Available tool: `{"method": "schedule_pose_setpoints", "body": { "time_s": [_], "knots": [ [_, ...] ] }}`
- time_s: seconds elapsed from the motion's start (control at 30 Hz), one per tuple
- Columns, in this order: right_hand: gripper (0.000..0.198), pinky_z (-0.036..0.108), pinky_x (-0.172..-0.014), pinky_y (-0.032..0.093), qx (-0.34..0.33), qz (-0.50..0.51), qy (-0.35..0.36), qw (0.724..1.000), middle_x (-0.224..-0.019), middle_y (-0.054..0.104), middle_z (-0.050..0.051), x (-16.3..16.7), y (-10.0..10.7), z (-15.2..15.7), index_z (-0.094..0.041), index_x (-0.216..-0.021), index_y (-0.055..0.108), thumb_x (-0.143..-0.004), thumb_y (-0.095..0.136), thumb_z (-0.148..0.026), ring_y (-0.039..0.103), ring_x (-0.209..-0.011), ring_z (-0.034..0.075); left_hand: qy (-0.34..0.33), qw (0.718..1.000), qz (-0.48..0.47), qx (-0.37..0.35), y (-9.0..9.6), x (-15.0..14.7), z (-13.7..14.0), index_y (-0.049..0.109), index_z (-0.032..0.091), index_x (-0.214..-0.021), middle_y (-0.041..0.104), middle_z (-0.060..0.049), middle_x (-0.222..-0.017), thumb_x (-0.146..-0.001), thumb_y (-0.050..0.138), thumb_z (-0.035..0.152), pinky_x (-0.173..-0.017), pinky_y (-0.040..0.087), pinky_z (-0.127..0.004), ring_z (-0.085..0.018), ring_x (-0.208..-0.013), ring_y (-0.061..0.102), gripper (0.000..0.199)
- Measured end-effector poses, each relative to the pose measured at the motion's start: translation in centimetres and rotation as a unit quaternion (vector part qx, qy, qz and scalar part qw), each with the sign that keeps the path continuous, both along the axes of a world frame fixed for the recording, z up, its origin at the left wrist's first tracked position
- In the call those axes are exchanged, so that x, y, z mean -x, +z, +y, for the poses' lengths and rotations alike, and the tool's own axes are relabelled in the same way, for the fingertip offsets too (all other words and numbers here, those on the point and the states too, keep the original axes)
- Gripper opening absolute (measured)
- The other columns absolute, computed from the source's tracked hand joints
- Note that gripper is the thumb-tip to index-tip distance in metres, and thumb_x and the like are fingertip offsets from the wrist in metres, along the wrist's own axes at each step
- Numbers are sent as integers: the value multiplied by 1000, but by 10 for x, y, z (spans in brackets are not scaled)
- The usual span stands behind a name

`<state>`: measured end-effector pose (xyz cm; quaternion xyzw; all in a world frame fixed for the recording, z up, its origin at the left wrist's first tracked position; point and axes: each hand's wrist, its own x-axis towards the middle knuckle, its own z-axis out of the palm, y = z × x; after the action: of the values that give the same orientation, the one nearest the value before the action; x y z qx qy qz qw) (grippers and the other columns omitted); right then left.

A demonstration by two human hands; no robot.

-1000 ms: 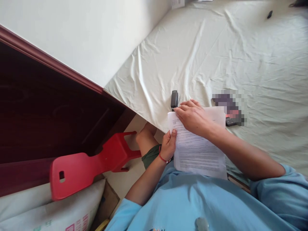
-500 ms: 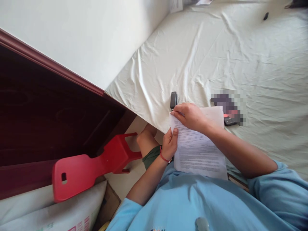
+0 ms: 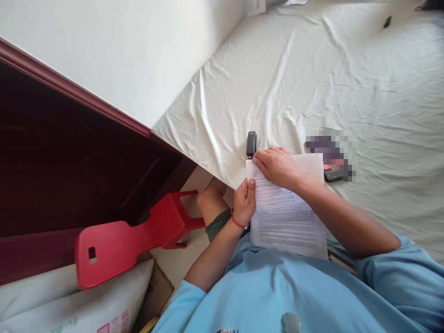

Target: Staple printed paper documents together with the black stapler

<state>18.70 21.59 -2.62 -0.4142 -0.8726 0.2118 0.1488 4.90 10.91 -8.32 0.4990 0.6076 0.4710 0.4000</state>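
Printed sheets of paper [image 3: 287, 217] lie at the bed's edge against my blue shirt, their lower end over my lap. My left hand [image 3: 244, 202] is closed on their left edge, thumb on top and fingers underneath. Across the top left part rests my right hand [image 3: 277, 167], its fingers bent together over the upper edge; whatever lies under the fingertips is hidden. Just beyond those fingers a black stapler [image 3: 251, 144] sits on the sheet, its near end close to the paper's top left corner.
A pale bed sheet [image 3: 294, 92] with folds covers the bed. Right of the papers lies a blurred dark object [image 3: 329, 155]. A red plastic chair [image 3: 111, 252] stands at lower left, beside white sacks [image 3: 93, 300] and a dark wooden panel [image 3: 69, 152]. A small black item [image 3: 387, 21] lies far right.
My right hand has slid slightly right along the paper's top edge, uncovering the top left corner. My left hand keeps its hold on the left edge, shifted slightly up.
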Motion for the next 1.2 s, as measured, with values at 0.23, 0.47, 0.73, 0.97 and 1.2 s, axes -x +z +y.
{"method": "schedule_pose_setpoints", "body": {
  "time_s": [0.23, 0.47, 0.73, 0.97, 1.2],
  "knots": [
    [32, 36, -80, 36, 21, -27, -103, 994, -97, 73, 12, -4, 1, 15, -18, -96, 65, -106, 37, -29, 63, -90, 25, -8, 998, -31, 46, -14, 12, -4, 64, 17, -97, 66, -7, -96, -99, 48, 65, -86, 47, -31, -20, -93, 59, 51],
    [32, 40, -80, 38, 31, -26, -118, 992, -94, 73, 14, -2, -9, 17, -17, -94, 66, -105, 38, -29, 63, -90, 28, -62, 996, -31, 50, -18, 8, -23, 64, 15, -107, 68, -10, -104, -104, 40, 59, -90, 47, -34, -21, -96, 62, 50],
    [27, 35, -73, 42, 95, 97, -88, 987, -86, 73, 6, -1, -15, 24, -20, -88, 72, -97, 58, -41, 63, -81, 22, -68, 996, 50, 40, -16, 12, -24, 49, 18, -81, 50, -2, -71, -103, 39, 64, -67, 37, -29, -16, -69, 46, 52],
    [26, 39, -86, 45, 58, 83, -46, 994, -99, 74, 8, -2, -13, 26, -21, -106, 77, -100, 53, -30, 64, -95, 25, -72, 995, 49, 44, -12, 11, -24, 48, 18, -81, 49, -2, -72, -104, 37, 62, -66, 36, -30, -16, -70, 45, 51],
    [28, 60, -118, 15, -75, 42, 87, 993, -126, 69, 5, -5, -15, 24, -30, -100, 79, -103, 51, -30, 39, -142, 32, -70, 994, 68, 40, -12, 10, -22, 42, 19, -77, 44, 0, -68, -104, 36, 61, -63, 33, -29, -14, -65, 41, 50]
  ]
}}
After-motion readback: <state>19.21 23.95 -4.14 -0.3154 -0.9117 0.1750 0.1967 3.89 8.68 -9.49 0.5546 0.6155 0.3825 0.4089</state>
